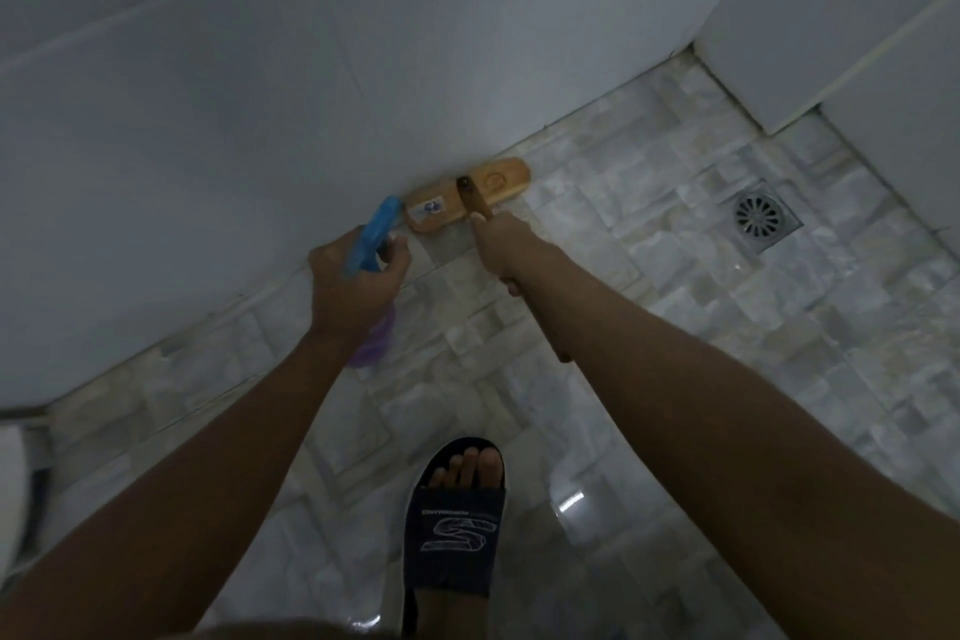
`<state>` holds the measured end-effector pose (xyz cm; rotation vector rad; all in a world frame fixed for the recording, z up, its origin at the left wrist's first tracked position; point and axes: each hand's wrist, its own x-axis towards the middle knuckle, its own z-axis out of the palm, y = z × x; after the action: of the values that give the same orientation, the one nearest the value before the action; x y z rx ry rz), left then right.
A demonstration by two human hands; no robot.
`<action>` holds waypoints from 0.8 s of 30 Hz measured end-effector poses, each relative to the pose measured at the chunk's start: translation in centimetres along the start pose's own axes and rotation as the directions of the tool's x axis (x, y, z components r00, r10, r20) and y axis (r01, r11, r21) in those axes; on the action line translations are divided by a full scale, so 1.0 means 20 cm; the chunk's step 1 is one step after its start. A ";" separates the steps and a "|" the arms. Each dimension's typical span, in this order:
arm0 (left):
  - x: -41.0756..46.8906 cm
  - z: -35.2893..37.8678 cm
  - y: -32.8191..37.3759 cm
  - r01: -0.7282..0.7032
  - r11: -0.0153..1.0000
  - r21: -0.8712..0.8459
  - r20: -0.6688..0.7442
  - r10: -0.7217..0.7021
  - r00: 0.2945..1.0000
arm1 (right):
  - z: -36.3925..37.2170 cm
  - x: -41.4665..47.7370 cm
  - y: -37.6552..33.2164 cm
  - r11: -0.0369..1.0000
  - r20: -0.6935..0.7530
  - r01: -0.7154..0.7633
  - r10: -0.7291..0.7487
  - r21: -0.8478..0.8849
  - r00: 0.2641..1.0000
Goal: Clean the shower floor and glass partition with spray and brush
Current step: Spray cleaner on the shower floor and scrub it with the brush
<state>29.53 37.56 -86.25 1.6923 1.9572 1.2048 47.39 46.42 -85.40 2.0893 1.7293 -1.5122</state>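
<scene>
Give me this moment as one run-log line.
left hand: holds spray bottle | right hand: grips brush handle | brush head: on shower floor, against wall base | drain: right of brush, apart

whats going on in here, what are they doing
A person is cleaning the shower floor. The right hand grips a wooden brush by its handle, its head on the tiles at the foot of the wall. The left hand holds a spray bottle just beside the brush head, nozzle toward that edge. The drain is off to the right.
</scene>
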 end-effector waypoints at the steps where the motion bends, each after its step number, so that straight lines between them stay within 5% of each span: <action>1: 0.01 0.00 0.00 -0.004 1.000 -0.004 0.009 0.004 1.000 | -0.01 -0.03 0.05 1.000 0.013 -0.014 0.014 0.003 1.000; 7: -0.04 0.05 0.05 -0.089 0.996 -0.004 0.144 0.089 0.986 | 0.00 -0.48 0.58 0.999 -0.007 -0.040 0.040 0.012 0.999; 13: -0.15 0.22 0.27 -0.062 0.991 -0.119 0.321 0.097 0.942 | -0.13 -0.81 1.12 0.944 -0.125 -0.302 0.318 0.131 0.940; 19: -0.30 0.49 0.56 -0.058 0.981 -0.186 0.586 0.158 0.794 | -0.34 -0.95 1.30 0.773 -0.111 -0.367 0.486 0.518 0.867; 24: -0.35 0.59 0.66 -0.156 0.973 -0.169 0.623 0.228 0.748 | -0.27 -1.18 1.29 0.768 -0.099 -0.352 0.471 0.535 0.877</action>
<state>48.40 35.43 -85.91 1.9455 1.2995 0.6241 72.79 22.36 -79.92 2.7509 0.8377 -1.7579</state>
